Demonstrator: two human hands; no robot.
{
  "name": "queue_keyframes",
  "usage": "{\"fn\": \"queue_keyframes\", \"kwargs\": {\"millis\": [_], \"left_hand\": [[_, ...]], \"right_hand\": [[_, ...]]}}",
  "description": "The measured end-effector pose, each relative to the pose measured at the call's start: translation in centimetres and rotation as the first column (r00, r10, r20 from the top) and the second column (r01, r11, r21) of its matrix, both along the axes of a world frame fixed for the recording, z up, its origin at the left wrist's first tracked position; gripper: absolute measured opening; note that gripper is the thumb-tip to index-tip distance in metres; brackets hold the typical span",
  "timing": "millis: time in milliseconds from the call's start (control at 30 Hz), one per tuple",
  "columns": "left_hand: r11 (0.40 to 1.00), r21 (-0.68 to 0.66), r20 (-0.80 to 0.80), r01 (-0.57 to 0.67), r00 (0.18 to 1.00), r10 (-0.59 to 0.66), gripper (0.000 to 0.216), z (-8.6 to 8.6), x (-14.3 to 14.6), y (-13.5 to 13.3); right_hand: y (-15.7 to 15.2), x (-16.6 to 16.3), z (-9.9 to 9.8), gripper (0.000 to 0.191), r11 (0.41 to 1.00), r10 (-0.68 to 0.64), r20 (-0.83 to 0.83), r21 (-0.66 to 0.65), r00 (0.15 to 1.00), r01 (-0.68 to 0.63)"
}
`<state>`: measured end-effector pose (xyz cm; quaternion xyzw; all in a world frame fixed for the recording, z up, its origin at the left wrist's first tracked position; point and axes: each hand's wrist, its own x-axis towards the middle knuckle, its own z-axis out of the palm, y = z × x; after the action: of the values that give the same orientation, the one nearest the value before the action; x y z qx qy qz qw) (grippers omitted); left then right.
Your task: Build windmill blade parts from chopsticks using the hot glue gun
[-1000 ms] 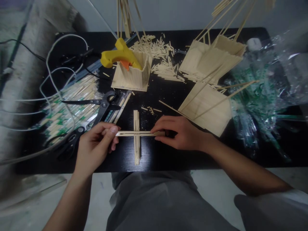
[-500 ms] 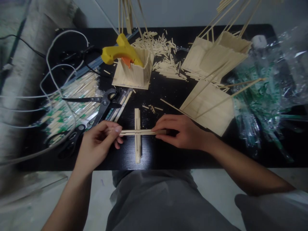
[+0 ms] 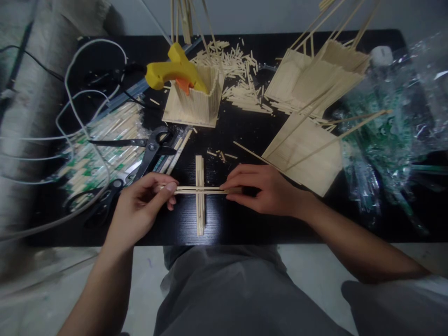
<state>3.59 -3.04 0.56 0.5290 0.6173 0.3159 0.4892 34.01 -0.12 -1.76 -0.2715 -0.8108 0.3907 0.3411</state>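
Two bundles of thin wooden sticks form a cross on the black table (image 3: pixel 238 224). The upright bundle (image 3: pixel 199 210) lies flat on the table. Across it lies the horizontal stick bundle (image 3: pixel 191 189), held at both ends. My left hand (image 3: pixel 140 210) pinches its left end between thumb and fingers. My right hand (image 3: pixel 262 189) pinches its right end, fingers closed over it.
Black shears (image 3: pixel 147 158) lie just left of the cross, beside a pile of wrapped sticks (image 3: pixel 105 149) and white cables (image 3: pixel 73 130). A yellow glue gun (image 3: pixel 175 72) rests in a stick box (image 3: pixel 196 100). Stick panels (image 3: pixel 308 149), loose offcuts (image 3: pixel 241 70) and plastic wrappers (image 3: pixel 385 135) fill the right side.
The hands and the cross have barely moved. My left fingers have slid slightly along the horizontal sticks; the view has shifted a little.
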Motion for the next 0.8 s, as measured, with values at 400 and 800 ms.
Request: {"fn": "queue_keyframes", "kwargs": {"millis": [400,800], "left_hand": [[0.999,-0.021,0.034,0.024,0.999,-0.023,0.026,-0.28,0.03,-0.03],[0.998,-0.035,0.026,0.05,0.998,-0.049,0.027,-0.11,0.1,0.15]], "right_hand": [[-0.08,0.02,0.08,0.019,1.0,-0.01,0.012,-0.001,1.0,0.01],[-0.19,-0.18,0.15,0.017,1.0,-0.018,0.021,-0.002,1.0,0.018]]}}
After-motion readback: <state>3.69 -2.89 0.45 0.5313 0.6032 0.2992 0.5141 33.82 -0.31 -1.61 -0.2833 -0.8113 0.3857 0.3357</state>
